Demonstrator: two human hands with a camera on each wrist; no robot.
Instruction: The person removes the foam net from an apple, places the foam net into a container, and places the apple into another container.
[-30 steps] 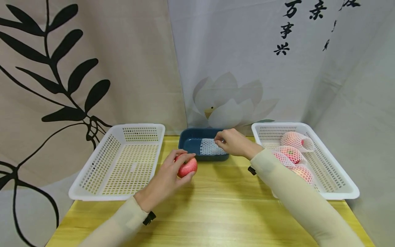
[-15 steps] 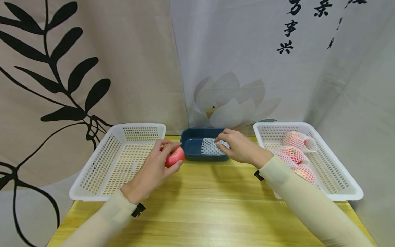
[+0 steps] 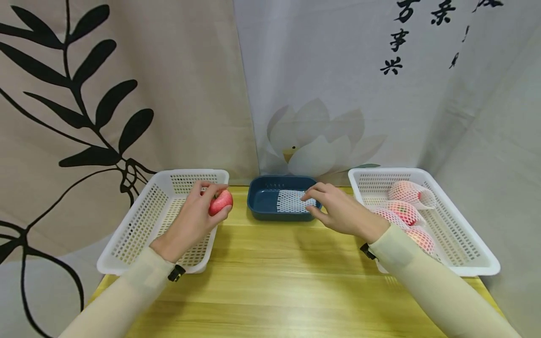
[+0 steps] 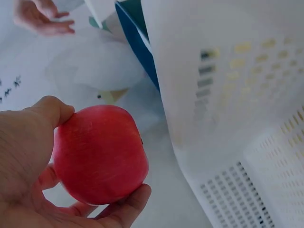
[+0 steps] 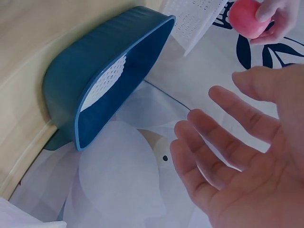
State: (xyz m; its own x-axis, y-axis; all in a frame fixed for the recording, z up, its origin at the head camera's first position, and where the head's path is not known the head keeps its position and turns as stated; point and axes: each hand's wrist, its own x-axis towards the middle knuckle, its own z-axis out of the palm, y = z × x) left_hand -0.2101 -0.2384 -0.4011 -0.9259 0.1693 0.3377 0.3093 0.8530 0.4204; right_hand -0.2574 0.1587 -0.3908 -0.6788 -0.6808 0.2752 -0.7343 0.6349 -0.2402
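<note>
Gripping the red apple [image 3: 221,203], the left hand [image 3: 191,220] hovers near the right rim of the left basket [image 3: 127,230]. The right hand [image 3: 338,209], fingers loosely spread and empty, hovers at the right end of the tray [image 3: 274,216]. Netted fruits [image 3: 401,212] lie in the right basket [image 3: 469,271]. Farther, a white net [image 3: 290,202] lies in the tray; behind hangs a curtain [image 3: 329,70].

table [image 3: 262,281], glossy wood as i see it; left basket [image 3: 132,226] and right basket [image 3: 467,271], matt plastic; tray [image 3: 266,217], smooth plastic; apple [image 4: 100,154], smooth; backdrop [image 3: 198,94], matt cloth.
</note>
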